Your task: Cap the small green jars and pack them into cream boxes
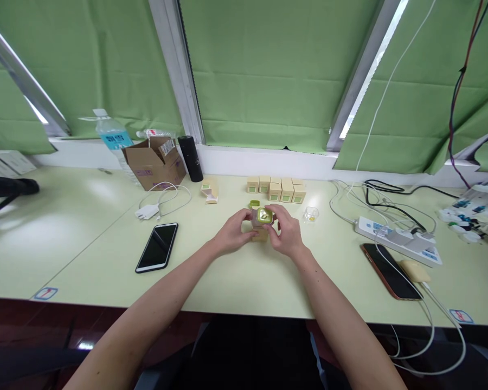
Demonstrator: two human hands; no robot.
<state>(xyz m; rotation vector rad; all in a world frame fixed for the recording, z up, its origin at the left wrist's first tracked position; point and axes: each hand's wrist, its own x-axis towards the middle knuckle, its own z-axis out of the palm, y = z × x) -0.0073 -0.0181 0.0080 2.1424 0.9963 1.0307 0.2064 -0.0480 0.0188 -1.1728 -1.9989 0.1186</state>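
Over the middle of the table, a small clear container with a green-rimmed square top [264, 216] is held between my two hands. My left hand [232, 233] grips its left side, thumb and fingers closed. From the right, my right hand [286, 231] pinches the green top at its edge. Just behind is a small green piece [254, 204]; whether it joins the container I cannot tell. A small tan box [260, 235] shows below the container, partly hidden by my fingers. To the right of my right hand, a small clear square cup [311, 214] stands on the table.
Several small tan boxes [287, 190] stand behind my hands, and an opened tan carton [210, 190] lies left of them. A phone [158, 247], white charger [147, 212], cardboard box [156, 165] and black flask [191, 158] are leftward. Rightward lie a power strip [396, 239] and another phone [390, 272].
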